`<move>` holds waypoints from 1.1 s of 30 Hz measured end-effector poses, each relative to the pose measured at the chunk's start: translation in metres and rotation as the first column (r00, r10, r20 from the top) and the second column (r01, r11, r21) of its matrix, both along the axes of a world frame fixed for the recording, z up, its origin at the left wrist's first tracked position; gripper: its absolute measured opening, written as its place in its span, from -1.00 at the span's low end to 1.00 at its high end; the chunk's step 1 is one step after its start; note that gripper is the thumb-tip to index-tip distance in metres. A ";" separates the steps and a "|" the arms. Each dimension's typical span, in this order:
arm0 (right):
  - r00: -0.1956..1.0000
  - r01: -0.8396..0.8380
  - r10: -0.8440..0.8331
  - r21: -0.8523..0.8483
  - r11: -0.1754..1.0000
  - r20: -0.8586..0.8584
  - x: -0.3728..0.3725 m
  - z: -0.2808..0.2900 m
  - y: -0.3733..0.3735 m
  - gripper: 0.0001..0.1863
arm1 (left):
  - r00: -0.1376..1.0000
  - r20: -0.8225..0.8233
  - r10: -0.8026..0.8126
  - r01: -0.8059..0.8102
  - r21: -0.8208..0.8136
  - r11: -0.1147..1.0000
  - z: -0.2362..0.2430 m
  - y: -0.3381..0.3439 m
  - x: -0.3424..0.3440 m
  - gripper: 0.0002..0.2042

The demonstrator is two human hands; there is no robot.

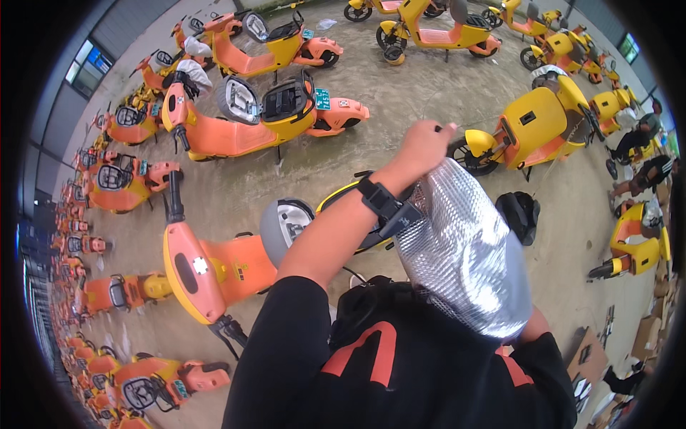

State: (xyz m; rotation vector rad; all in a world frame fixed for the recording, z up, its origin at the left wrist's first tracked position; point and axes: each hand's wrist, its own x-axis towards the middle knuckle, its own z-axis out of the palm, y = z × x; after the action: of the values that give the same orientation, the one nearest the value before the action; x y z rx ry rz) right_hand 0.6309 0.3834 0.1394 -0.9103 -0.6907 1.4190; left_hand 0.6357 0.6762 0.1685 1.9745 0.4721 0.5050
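Observation:
A silver foil bubble-wrap cover (pixel 464 243) hangs in front of my chest. My left hand (pixel 426 149) is closed at its upper edge, with the arm stretched across my body. A dark device is strapped to that wrist. My right forearm (pixel 534 325) reaches behind the foil, which hides the right hand. Just to my left stands an orange and yellow scooter (pixel 196 275), its grey seat (pixel 286 222) tipped up and its rear partly covered by my left arm.
Another orange scooter (pixel 264 129) with its seat raised stands ahead. A yellow scooter (pixel 536 129) is at the right, near a black object (pixel 519 216) on the floor. Rows of scooters line the left. People (pixel 647 171) and cardboard boxes (pixel 647 336) are along the right.

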 end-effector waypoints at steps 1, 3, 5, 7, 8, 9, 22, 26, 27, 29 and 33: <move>0.997 0.057 -0.056 -0.018 0.998 0.043 -0.002 0.005 -0.005 -0.24 | 1.000 -0.021 -0.002 0.000 -0.075 0.997 0.002 0.001 0.004 -0.54; 0.985 0.134 -0.130 -0.030 0.991 0.111 -0.002 0.010 -0.011 -0.27 | 0.997 -0.080 0.010 -0.015 -0.052 0.999 -0.019 0.006 0.000 -0.55; 0.973 0.176 -0.168 -0.041 0.984 0.156 0.003 0.010 -0.006 -0.29 | 0.998 -0.048 0.037 -0.037 -0.003 0.999 -0.051 0.018 -0.014 -0.56; 0.942 0.269 -0.252 -0.047 0.962 0.221 0.004 0.017 -0.010 -0.31 | 0.996 -0.053 0.076 -0.081 -0.088 0.993 -0.044 0.015 -0.023 -0.55; 0.924 0.311 -0.290 -0.046 0.949 0.250 0.007 0.020 -0.009 -0.33 | 0.988 -0.077 0.133 -0.144 -0.169 0.975 -0.040 0.016 -0.028 -0.54; 0.907 0.343 -0.320 -0.040 0.938 0.272 0.010 0.021 -0.008 -0.34 | 0.989 -0.071 0.131 -0.142 -0.167 0.976 -0.041 0.021 -0.028 -0.54; 0.844 0.438 -0.376 -0.087 0.895 0.383 0.007 0.026 -0.008 -0.48 | 0.998 -0.013 0.069 -0.070 -0.285 0.956 -0.039 0.018 -0.035 -0.65; 0.893 0.348 -0.314 -0.052 0.936 0.322 -0.006 0.014 0.002 -0.53 | 0.992 0.015 0.121 -0.116 -0.199 0.973 -0.047 0.017 -0.026 -0.62; 0.897 0.345 -0.317 -0.038 0.938 0.308 -0.005 0.012 0.007 -0.54 | 0.990 0.032 0.136 -0.127 -0.204 0.971 -0.049 0.021 -0.023 -0.60; 0.893 0.381 -0.364 -0.012 0.925 0.264 -0.007 0.008 0.012 -0.56 | 0.987 0.045 0.153 -0.139 -0.224 0.965 -0.053 0.021 -0.023 -0.59; 0.820 0.548 -0.551 0.067 0.834 0.155 -0.001 0.011 0.019 -0.61 | 0.997 -0.031 0.071 -0.077 -0.337 0.938 -0.075 0.020 -0.012 -0.59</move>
State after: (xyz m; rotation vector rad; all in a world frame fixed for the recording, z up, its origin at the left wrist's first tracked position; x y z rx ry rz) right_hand 0.6302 0.4024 0.1506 -1.1152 -0.5036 0.8208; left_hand 0.6232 0.6965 0.0936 1.6361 0.6049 0.4211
